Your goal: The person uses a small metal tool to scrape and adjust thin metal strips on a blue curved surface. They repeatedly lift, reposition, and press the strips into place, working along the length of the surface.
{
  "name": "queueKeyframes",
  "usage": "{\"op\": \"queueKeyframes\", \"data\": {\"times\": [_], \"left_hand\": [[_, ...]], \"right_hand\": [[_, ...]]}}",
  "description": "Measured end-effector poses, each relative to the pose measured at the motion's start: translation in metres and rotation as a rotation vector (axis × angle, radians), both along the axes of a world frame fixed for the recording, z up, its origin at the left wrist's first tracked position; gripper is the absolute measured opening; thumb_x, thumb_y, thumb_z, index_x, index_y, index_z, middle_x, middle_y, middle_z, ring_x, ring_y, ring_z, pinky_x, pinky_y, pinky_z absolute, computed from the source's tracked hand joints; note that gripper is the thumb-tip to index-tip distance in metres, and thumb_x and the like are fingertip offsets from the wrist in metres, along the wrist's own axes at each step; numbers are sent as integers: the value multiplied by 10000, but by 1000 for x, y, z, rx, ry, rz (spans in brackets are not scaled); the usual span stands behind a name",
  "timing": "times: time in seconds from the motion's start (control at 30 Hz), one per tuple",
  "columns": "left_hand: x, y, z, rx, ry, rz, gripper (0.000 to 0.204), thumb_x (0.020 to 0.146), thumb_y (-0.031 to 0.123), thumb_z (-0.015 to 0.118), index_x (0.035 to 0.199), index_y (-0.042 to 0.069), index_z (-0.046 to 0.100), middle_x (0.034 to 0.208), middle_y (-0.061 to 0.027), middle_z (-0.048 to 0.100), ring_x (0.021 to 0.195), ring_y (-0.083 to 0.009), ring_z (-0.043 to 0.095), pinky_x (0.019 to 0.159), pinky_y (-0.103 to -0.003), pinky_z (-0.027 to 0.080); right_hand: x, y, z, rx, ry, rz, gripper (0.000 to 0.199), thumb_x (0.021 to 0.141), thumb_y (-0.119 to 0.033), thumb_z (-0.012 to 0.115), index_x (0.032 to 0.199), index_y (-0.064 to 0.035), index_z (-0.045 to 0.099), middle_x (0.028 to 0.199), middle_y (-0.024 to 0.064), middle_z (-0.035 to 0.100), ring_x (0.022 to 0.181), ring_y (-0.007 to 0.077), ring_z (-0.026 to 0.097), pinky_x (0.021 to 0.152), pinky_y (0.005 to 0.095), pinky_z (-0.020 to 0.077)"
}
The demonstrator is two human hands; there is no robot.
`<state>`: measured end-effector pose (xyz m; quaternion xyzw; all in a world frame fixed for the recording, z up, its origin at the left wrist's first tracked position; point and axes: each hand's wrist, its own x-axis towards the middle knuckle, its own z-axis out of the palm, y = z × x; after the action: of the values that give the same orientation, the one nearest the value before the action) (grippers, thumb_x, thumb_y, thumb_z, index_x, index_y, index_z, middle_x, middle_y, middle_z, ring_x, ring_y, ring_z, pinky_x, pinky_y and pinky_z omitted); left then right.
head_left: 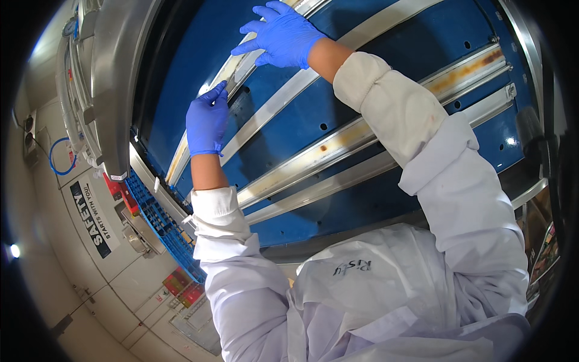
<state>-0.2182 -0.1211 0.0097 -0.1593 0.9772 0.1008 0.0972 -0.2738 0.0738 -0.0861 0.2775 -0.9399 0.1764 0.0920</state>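
Both hands wear blue gloves and reach over a blue panel (356, 90) crossed by long pale metal rails. My left hand (207, 123) is closed, thumb and fingertips pinched together beside the far rail (181, 158). Whatever may be in that pinch is too small to make out. Farther up the same rail, my right hand (282, 37) lies with its fingers spread over the metal. A nearer rail (338, 140) runs diagonally below the hands and carries brown stains, as does its right end.
A curved steel housing (123, 78) stands on the left with hoses beside it. Below it lies a blue plastic grid (160, 223). A black-and-white sign (90, 220) hangs on the wall. Dark upright parts and a metal bar (531, 193) are at the right.
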Motion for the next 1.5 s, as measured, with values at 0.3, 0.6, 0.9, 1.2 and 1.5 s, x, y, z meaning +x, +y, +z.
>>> {"op": "queueKeyframes", "data": {"times": [0.3,0.6,0.9,1.2,1.5], "left_hand": [[-1,11,3,-100,36,-131,287,893,308,633,1148,209,720,918,-198,700,752,-286,677,769,-359,511],[-7,-7,-3,46,49,-149,288,902,300,633,1155,190,718,862,-200,700,717,-259,675,734,-352,508],[-13,10,11,13,-22,-142,292,895,294,639,1146,170,720,1000,-225,691,933,-298,686,831,-336,502],[-15,22,15,3,-73,-89,289,889,318,618,1138,220,724,1060,-186,694,978,-361,660,870,-377,503],[-23,30,7,13,-18,-183,293,891,346,616,1132,223,731,1030,-186,702,953,-333,674,869,-385,505]], "right_hand": [[0,2,4,21,-33,12,432,936,-482,547,1363,-498,490,1474,-3,451,1419,292,321,1197,471,150],[1,1,6,23,-41,9,446,927,-486,556,1367,-497,486,1503,-10,422,1427,289,306,1197,476,142],[0,0,4,23,-43,4,436,930,-481,553,1362,-496,493,1486,-9,439,1427,292,307,1198,470,142],[1,1,8,13,-43,13,443,918,-474,577,1356,-481,510,1470,-6,455,1409,290,331,1191,458,171],[-12,1,-10,7,49,-18,636,906,-514,586,1483,-362,365,1524,3,395,1441,273,287,1194,444,194]]}}
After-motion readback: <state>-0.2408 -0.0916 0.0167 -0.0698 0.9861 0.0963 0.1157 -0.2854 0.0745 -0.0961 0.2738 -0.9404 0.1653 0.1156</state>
